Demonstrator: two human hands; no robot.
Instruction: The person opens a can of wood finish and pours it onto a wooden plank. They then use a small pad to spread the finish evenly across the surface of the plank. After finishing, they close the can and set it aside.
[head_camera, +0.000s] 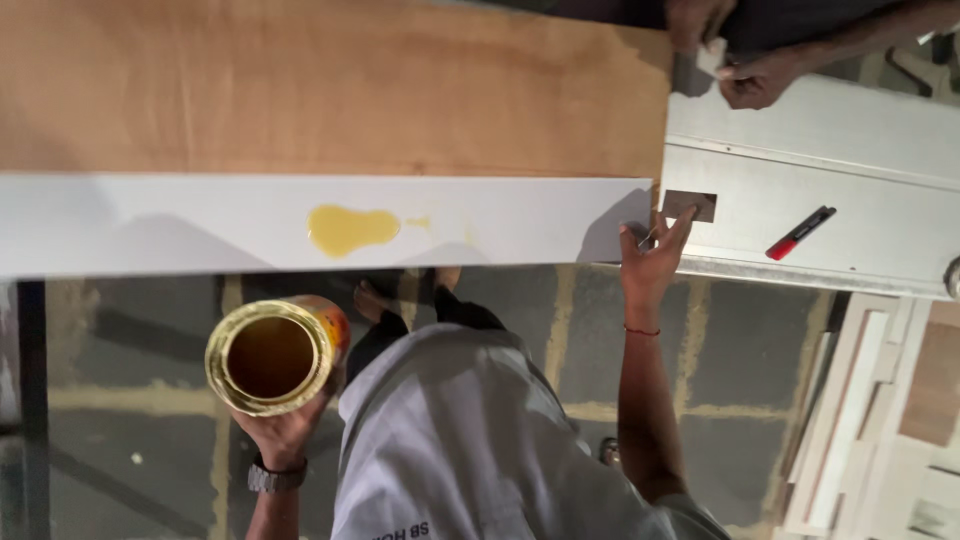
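— Left hand (283, 428)? 
— Gripped open tin (275, 355) below white strip (180, 222), near yellow glue puddle (350, 229).
— Right hand (652, 262)? 
— Unclenched, fingertips (680, 226) touching small grey piece (689, 205) at strip's end.

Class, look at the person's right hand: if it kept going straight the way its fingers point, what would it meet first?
The right hand points up toward the small dark rectangular piece on the white panel; probably that first, though depth is unclear.
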